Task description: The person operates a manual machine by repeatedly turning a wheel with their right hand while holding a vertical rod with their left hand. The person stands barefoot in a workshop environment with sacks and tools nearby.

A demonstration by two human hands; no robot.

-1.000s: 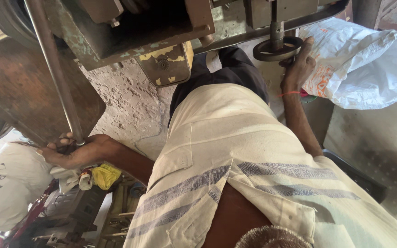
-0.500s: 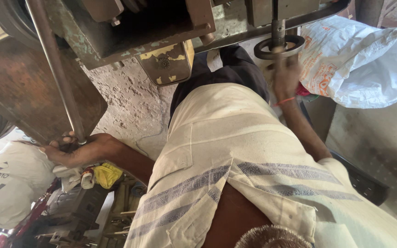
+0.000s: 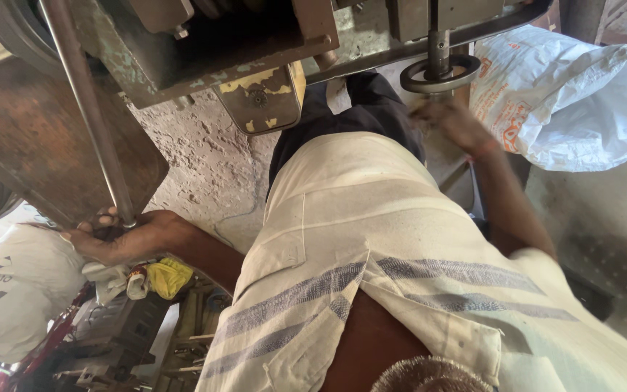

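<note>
Both hands blurred, fingers unclear.

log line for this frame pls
left hand: grips steel rod | right hand: blurred, below handwheel | white sack beside

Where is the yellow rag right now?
In the head view, the yellow rag lies low on the left, just under the left hand that grips the metal rod, beside a white rag.

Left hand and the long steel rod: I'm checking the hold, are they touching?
Touching. The head view shows the left hand with fingers curled around the lower end of the steel rod.
</note>
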